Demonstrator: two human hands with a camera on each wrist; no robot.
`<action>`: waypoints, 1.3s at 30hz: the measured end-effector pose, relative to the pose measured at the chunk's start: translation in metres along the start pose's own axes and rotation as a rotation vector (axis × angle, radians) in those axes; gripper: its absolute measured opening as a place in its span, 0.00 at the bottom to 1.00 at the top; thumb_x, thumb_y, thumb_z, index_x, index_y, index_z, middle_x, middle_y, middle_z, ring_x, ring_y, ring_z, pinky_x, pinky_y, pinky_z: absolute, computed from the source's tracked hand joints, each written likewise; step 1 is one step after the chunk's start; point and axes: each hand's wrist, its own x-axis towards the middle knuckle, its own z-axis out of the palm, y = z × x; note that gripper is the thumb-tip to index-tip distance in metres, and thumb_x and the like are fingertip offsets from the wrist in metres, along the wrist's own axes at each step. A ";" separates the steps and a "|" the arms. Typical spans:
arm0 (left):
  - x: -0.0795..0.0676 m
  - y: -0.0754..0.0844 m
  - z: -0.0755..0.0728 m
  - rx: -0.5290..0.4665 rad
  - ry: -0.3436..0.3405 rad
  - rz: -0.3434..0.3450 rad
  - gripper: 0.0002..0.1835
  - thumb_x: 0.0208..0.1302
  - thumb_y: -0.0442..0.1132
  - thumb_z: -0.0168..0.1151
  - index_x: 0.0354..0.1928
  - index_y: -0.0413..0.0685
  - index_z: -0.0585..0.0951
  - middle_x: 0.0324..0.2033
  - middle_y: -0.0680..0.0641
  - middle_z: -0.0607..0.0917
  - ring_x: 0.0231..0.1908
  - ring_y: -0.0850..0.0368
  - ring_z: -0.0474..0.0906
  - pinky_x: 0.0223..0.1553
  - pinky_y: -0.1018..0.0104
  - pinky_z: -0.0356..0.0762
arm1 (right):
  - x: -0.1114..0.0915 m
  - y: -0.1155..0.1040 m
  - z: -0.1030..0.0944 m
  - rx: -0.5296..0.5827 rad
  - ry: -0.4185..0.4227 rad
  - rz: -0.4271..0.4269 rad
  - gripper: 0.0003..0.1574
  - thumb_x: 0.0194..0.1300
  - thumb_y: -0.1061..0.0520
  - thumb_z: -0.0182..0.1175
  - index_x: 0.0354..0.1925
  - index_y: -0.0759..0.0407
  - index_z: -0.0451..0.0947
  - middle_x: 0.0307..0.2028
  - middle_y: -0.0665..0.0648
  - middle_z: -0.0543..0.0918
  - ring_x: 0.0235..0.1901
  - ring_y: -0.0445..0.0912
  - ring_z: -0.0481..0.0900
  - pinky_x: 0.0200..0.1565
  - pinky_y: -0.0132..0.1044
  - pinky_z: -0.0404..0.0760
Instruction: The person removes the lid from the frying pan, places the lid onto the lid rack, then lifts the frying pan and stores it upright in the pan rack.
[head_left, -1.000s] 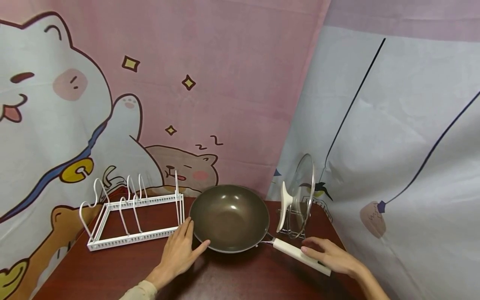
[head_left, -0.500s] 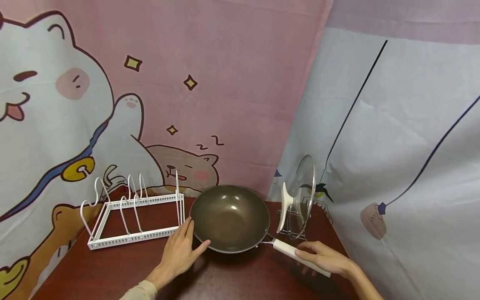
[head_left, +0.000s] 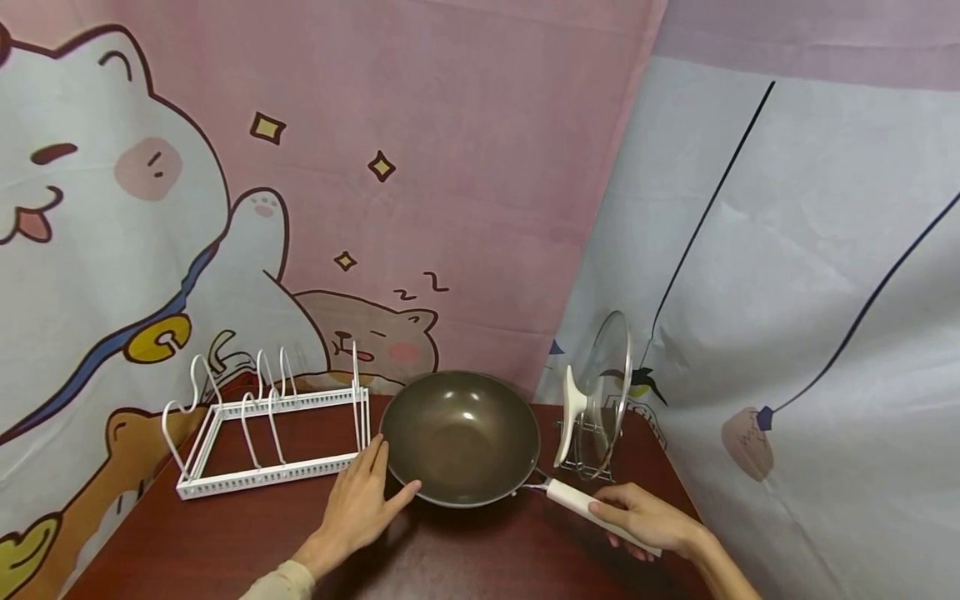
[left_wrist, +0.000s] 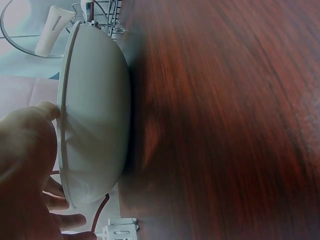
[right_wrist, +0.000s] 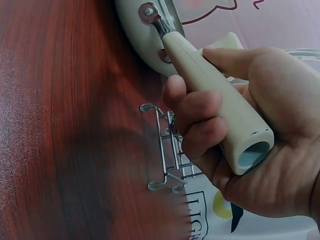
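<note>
A dark-lined wok (head_left: 460, 437) rests on the brown table, its pale outer side (left_wrist: 97, 115) visible in the left wrist view. Its cream handle (head_left: 577, 501) points toward the lower right. My right hand (head_left: 641, 518) grips that handle; in the right wrist view the fingers (right_wrist: 202, 105) curl round it from below, with the thumb along the other side. At the wok's left rim, my left hand (head_left: 360, 500) touches the edge with thumb and fingers spread and fairly straight.
Left of the wok stands a white rack (head_left: 270, 475) with upright wire dividers. Behind the handle, a glass lid (head_left: 618, 392) with a cream grip (head_left: 572, 408) stands upright in a small metal wire stand (right_wrist: 170, 145). A printed curtain (head_left: 480, 167) hangs close behind the table.
My right hand has moved down and slightly left onto the handle, and its fingers have closed round it from below. My left hand and the wok keep their places.
</note>
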 end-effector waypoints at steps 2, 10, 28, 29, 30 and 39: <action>0.002 0.000 -0.001 -0.007 -0.007 -0.001 0.52 0.74 0.70 0.69 0.79 0.32 0.74 0.81 0.31 0.74 0.75 0.24 0.77 0.73 0.25 0.76 | 0.000 0.000 0.000 -0.003 0.001 -0.006 0.23 0.92 0.48 0.53 0.60 0.65 0.82 0.27 0.55 0.85 0.13 0.38 0.73 0.12 0.29 0.70; 0.004 0.000 -0.004 -0.028 -0.032 -0.022 0.51 0.75 0.70 0.69 0.81 0.34 0.73 0.82 0.31 0.73 0.77 0.25 0.75 0.76 0.27 0.75 | -0.002 -0.001 0.007 0.008 -0.014 -0.034 0.20 0.92 0.49 0.51 0.60 0.61 0.83 0.26 0.51 0.81 0.13 0.36 0.74 0.12 0.30 0.72; -0.011 0.020 -0.008 0.016 -0.021 -0.023 0.49 0.72 0.72 0.69 0.78 0.39 0.77 0.79 0.34 0.77 0.77 0.29 0.75 0.70 0.27 0.80 | -0.005 -0.007 0.025 0.024 -0.025 -0.036 0.19 0.93 0.49 0.49 0.54 0.59 0.82 0.25 0.50 0.80 0.12 0.37 0.75 0.12 0.31 0.74; -0.011 0.020 -0.008 0.020 -0.018 -0.024 0.49 0.72 0.72 0.69 0.77 0.38 0.78 0.79 0.34 0.77 0.77 0.29 0.75 0.69 0.27 0.80 | -0.005 -0.007 0.026 0.029 -0.026 -0.037 0.19 0.93 0.50 0.48 0.54 0.60 0.82 0.25 0.50 0.80 0.12 0.37 0.75 0.12 0.31 0.74; -0.011 0.020 -0.007 0.024 -0.013 -0.025 0.49 0.72 0.72 0.69 0.77 0.38 0.78 0.79 0.34 0.77 0.77 0.30 0.75 0.69 0.27 0.80 | -0.005 -0.007 0.027 0.034 -0.026 -0.038 0.19 0.94 0.50 0.48 0.54 0.60 0.82 0.25 0.50 0.80 0.12 0.37 0.75 0.11 0.31 0.75; -0.009 0.022 -0.003 0.067 0.042 -0.008 0.51 0.72 0.72 0.70 0.76 0.33 0.77 0.76 0.33 0.80 0.75 0.30 0.78 0.65 0.29 0.84 | -0.006 -0.009 0.034 0.085 -0.033 -0.032 0.19 0.93 0.50 0.49 0.55 0.62 0.81 0.25 0.51 0.81 0.13 0.37 0.77 0.12 0.30 0.75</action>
